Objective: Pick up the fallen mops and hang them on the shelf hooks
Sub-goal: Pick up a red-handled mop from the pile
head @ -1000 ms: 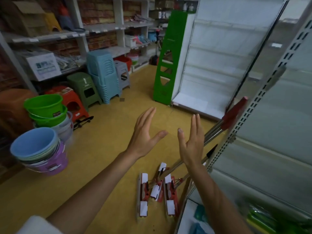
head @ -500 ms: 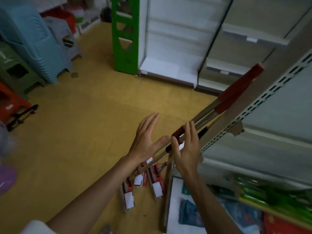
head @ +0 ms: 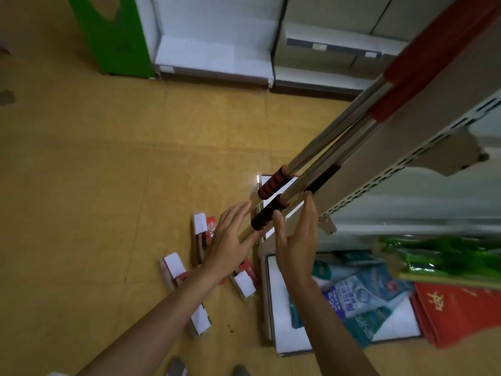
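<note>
The mops [head: 339, 125] leaned aslant against the shelf upright [head: 406, 137], heads on the yellow floor [head: 108, 185], red handle ends pointing up toward the far right, shafts running between the left hand [head: 230, 245] and right hand [head: 296, 240], both spread-fingered, clasping nothing.
</note>
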Demonstrator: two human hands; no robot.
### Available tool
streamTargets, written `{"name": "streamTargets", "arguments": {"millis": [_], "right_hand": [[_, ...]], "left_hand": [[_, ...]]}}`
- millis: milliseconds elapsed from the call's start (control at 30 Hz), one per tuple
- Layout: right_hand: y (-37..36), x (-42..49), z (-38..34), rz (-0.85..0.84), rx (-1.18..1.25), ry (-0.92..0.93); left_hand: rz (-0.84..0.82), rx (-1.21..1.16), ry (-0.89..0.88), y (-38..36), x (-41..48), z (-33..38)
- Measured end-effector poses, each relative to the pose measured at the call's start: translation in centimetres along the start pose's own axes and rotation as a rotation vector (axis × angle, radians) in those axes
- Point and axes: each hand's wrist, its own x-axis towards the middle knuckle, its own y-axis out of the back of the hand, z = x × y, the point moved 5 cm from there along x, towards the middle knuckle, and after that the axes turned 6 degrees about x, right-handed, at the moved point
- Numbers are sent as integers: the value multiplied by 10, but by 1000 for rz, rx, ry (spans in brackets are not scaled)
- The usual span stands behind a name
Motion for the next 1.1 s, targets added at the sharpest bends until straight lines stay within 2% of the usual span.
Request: {"name": "streamTargets", "arguments": {"millis": [200, 533, 733, 967, 1100], "right_hand": [[-14, 10, 0, 56, 45, -60], [-21, 13, -3, 128, -38, -87], [-21, 18, 3, 158, 43, -113], [-22, 11, -9, 145, 164, -151], [-21, -2, -25, 103, 236, -112]], "left_hand": [[-11, -79, -46, -20, 13, -2], [86, -69, -72, -25, 27, 0], [91, -104, -137, -25, 29, 5], [113, -149, -49, -21, 20, 5], [123, -173, -12, -8, 6, 4]]}}
